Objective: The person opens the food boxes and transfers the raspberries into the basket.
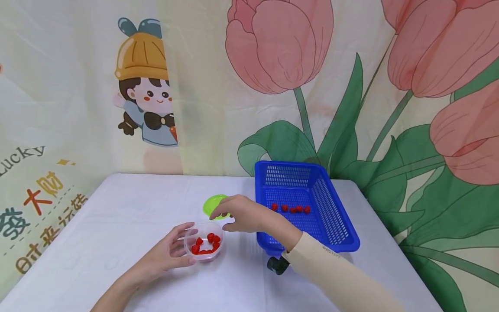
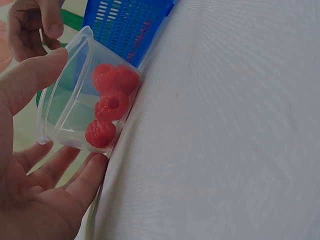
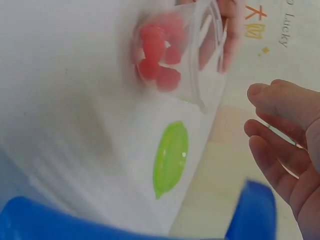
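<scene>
A small clear plastic tub (image 1: 208,258) stands on the table with several red raspberries (image 2: 112,105) in its bottom. My left hand (image 1: 165,255) holds it from the left, thumb by the rim and fingers around the far side, as the left wrist view (image 2: 75,112) also shows. Above and right of the tub hovers my right hand (image 1: 247,214), fingers loosely bent and apart, with nothing visible in them. Behind the tub lies a round green lid (image 1: 212,204), partly covered by the right hand in the head view. A blue basket (image 1: 333,203) at the right has several raspberries (image 1: 299,209) in a row.
White cloth (image 1: 97,234) covers the table. A printed curtain (image 1: 202,108) with tulips and a cartoon figure hangs behind its far edge. The right forearm reaches over the basket's near left corner, and a black wrist camera (image 1: 277,265) sits beside that corner.
</scene>
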`<state>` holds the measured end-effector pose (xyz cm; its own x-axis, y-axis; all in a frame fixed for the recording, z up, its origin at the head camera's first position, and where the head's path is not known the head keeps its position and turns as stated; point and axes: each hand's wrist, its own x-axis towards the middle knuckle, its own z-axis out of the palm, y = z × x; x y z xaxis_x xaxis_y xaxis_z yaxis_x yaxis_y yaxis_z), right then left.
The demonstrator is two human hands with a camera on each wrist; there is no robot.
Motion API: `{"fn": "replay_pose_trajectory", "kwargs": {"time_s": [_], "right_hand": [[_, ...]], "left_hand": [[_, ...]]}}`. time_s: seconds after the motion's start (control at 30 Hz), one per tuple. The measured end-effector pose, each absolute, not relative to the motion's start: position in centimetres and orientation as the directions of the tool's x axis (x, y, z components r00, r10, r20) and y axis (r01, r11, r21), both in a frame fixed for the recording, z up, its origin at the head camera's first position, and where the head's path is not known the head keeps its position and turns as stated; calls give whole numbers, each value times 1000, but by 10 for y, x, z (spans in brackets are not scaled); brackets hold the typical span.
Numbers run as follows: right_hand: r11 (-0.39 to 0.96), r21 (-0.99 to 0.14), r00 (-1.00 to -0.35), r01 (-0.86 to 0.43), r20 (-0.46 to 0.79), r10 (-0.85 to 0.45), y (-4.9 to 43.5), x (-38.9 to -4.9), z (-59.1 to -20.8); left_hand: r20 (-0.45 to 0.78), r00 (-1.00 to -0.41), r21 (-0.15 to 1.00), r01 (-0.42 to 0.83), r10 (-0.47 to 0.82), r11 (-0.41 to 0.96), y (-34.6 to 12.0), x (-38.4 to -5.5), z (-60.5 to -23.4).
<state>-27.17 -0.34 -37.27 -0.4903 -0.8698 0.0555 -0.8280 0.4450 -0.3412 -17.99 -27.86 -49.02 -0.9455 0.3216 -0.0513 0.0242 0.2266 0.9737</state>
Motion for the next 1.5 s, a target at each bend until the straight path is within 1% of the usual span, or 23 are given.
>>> {"fn": "replay_pose_trajectory", "kwargs": {"time_s": [0.23,0.4,0.57,0.67,0.8,1.0,1.23,1.5], "right_hand": [[399,-304,-422,-865,10,-907,-27,-274,-387],[401,-298,-411,-867,-31,-911,-39,-274,-397],[427,-287,-426,-857,-70,-902,-45,-274,-403],[452,-274,-447,-849,-84,-891,-47,-272,-404],[476,-242,-468,-845,-96,-879,-49,-269,-405],[490,-188,-475,-851,-122,-872,-54,-265,-410],[537,-153,-516,-829,-158,-842,-60,-260,-414],[541,-56,-528,-839,-155,-835,-64,-256,-416]], "left_hand": [[-40,-943,977,32,329,211,-280,-179,-492],[-38,-945,974,37,324,221,-281,-180,-493],[-52,-945,975,21,323,221,-280,-180,-492],[-55,-945,975,19,323,220,-279,-180,-490],[-41,-946,975,32,321,220,-278,-180,-490],[-36,-943,981,30,330,193,-279,-179,-490],[-33,-942,982,33,334,188,-280,-179,-492],[-6,-941,980,61,339,187,-281,-181,-494]]}}
